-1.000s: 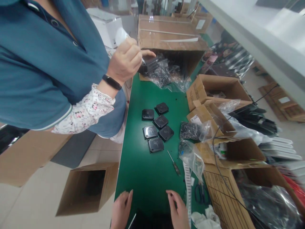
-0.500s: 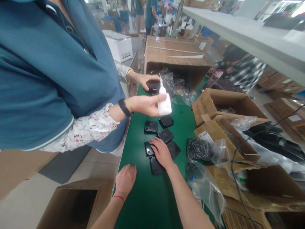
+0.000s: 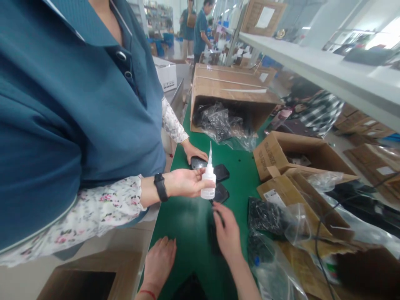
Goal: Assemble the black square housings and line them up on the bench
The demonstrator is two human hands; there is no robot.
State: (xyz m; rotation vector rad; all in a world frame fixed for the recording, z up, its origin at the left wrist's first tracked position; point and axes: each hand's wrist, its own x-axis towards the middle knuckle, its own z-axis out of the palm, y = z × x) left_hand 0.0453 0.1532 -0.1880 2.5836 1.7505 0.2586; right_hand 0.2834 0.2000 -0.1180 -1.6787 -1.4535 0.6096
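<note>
My right hand (image 3: 227, 233) is closed on a flat black plastic case (image 3: 214, 235), tilted on edge and blurred by motion. On the green tabletop, my left hand (image 3: 161, 258) rests with loosely bent fingers and nothing visible in it. A co-worker's hand (image 3: 184, 182) holds a white dropper bottle (image 3: 208, 186) upright, nozzle up. That person's other hand (image 3: 194, 152) touches a black case (image 3: 198, 163). Two more black cases, the farther one (image 3: 221, 171) and the nearer one (image 3: 221, 193), lie beside the bottle. A dark shape (image 3: 191, 288) shows at the bottom edge, unclear.
A large carton (image 3: 231, 79) with plastic-wrapped items lies open at the far end. Open cartons (image 3: 300, 146) and bagged black parts (image 3: 265, 214) line the right side. A white shelf (image 3: 300, 54) overhangs the upper right. The co-worker stands close on the left.
My right hand has pulled back from the group of cases with one in its grip. The co-worker's hands and the bottle have come lower and nearer. The camera view has tilted up.
</note>
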